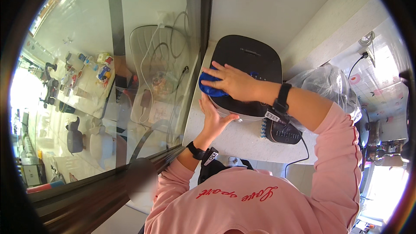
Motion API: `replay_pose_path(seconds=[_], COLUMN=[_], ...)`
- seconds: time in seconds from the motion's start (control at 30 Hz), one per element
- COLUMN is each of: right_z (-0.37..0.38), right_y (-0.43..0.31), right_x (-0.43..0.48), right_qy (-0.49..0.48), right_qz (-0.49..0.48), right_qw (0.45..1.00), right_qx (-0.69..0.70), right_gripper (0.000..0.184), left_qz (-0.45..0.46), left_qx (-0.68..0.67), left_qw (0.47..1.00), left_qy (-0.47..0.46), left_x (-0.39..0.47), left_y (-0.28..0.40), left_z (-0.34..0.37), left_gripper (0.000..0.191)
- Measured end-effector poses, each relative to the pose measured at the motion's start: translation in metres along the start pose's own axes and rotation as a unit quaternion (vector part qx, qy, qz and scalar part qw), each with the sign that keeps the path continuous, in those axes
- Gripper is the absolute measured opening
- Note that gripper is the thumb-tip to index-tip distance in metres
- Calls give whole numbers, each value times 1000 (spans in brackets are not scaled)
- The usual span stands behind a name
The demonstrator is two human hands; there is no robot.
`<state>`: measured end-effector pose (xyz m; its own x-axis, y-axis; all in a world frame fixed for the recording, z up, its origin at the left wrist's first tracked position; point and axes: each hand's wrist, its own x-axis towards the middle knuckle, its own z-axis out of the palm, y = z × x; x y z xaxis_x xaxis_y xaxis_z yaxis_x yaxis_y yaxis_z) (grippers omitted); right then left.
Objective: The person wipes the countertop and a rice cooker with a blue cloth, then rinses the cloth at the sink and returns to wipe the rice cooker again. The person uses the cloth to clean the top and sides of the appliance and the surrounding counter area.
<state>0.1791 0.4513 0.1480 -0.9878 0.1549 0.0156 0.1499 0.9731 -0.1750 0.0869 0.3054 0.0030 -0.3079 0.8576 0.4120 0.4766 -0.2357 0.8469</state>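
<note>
A black-topped kitchen appliance [247, 52] with rounded corners and lit touch marks stands on the white speckled counter [195, 126]. My right hand [232, 83] lies flat over its left side, fingers spread, pressing a blue cloth [211, 86] against the lid's edge. My left hand [214, 117] is below it, braced on the appliance's pale side wall with the thumb held apart. Part of the cloth is hidden under my right fingers.
A small black device [284, 133] with a cable sits near the counter's front edge. Clear plastic sheeting [325, 87] covers something at the right. A glass partition [152, 71] with a dark frame stands close on the left.
</note>
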Motion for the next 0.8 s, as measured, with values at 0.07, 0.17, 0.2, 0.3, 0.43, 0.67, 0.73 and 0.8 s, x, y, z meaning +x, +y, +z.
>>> replay_pose_path(seconds=[0.07,0.17,0.2,0.3,0.43,0.67,0.73,0.8], right_z=[2,8,9,12,20,11,11,10], right_y=[16,47,61,98,105,0,-28,-36], right_x=[10,27,32,44,54,7,-11,-18], right_qy=[14,36,58,118,204,153,100,93], right_qz=[19,68,85,177,249,21,-37,-76], right_qw=[1000,995,992,970,943,986,989,988], right_qx=[-3,-61,-74,-119,-87,65,103,97], right_gripper=[59,62,61,56,44,33,33,33], left_qz=[-23,-31,-32,-31,-28,-16,-52,-11], left_qx=[-19,-25,-25,-30,-29,-27,-60,-21], left_qw=[999,999,998,998,999,999,995,997], left_qy=[-24,-36,-37,-34,-34,-12,-62,-69], left_x=[5,12,13,15,15,3,1,-1], left_y=[10,20,22,24,22,-2,-11,-15], left_z=[-6,-12,-14,-14,-14,-1,3,4], left_gripper=[143,146,146,146,146,138,125,113])
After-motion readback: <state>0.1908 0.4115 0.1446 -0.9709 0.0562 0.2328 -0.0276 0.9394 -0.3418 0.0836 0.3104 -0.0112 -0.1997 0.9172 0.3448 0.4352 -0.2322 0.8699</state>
